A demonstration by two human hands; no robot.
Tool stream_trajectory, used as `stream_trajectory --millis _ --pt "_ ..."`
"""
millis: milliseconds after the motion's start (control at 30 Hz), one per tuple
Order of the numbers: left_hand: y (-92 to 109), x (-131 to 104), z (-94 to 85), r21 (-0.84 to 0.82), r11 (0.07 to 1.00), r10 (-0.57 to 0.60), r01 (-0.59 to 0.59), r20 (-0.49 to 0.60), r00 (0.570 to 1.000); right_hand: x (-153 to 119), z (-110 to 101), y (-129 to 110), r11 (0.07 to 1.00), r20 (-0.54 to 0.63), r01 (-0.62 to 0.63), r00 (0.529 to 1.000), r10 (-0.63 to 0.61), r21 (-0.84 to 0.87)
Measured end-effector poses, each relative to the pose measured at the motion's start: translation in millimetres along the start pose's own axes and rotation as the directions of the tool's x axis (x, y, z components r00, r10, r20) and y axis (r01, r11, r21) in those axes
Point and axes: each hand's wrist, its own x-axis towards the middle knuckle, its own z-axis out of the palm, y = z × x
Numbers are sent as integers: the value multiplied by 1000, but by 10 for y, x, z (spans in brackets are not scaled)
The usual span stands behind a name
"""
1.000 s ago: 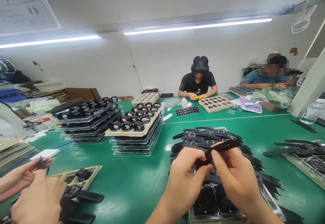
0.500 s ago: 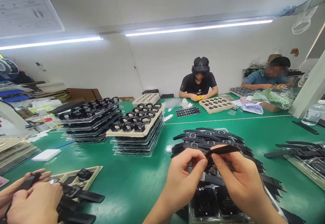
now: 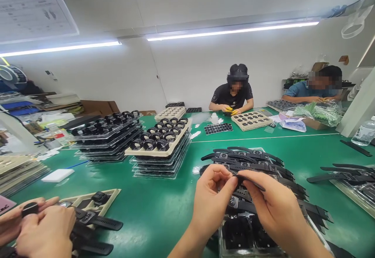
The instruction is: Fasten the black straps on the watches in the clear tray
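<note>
My left hand (image 3: 211,204) and my right hand (image 3: 271,206) meet over a clear tray (image 3: 313,232) piled with black watches. Between their fingertips they hold one black watch strap (image 3: 250,182), which lies nearly flat and points right. The left thumb and forefinger pinch its left end, where a small watch body seems to sit, mostly hidden by the fingers. A row of finished black watches (image 3: 249,160) lies just beyond the hands on the green table (image 3: 158,207).
A co-worker's hands (image 3: 41,228) handle watches at the lower left by a beige tray (image 3: 102,201). Stacked trays of watch bodies (image 3: 158,148) stand mid-table. Two people sit at the far side. A water bottle (image 3: 365,132) and another watch tray (image 3: 351,182) are at right.
The strap in my hands has dropped from a raised tilt to nearly flat, and my hands have drawn closer together. The co-worker's hands have shifted lower.
</note>
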Motion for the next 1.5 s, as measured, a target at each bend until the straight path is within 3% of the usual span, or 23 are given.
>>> stream_trajectory --millis 200,367,667,900,1067,1267,1400,1500 --pt "68 4 -56 -287 948 -119 138 83 989 22 -1 -6 997 53 50 997 -52 54" --pt "74 56 -130 -286 919 -216 273 215 953 34 -6 35 991 79 23 996 -33 131" --pt "21 45 -209 -425 863 -66 272 439 896 31 -62 34 976 262 -168 957 128 137" --pt "-42 44 -153 -583 764 17 278 448 894 19 -70 -2 969 191 -223 961 199 108" --pt "-16 26 -130 -566 774 -18 283 427 904 -38 -41 0 977 173 -206 966 192 62" --pt "-10 46 -127 -546 787 -48 289 412 910 -18 -29 -3 962 217 -271 942 256 43" --pt "36 77 -209 -452 846 -68 283 436 898 -32 -99 -12 944 344 -321 897 277 78" --pt "101 87 -282 -278 912 -155 301 446 881 -42 -168 -33 939 482 -308 853 202 151"
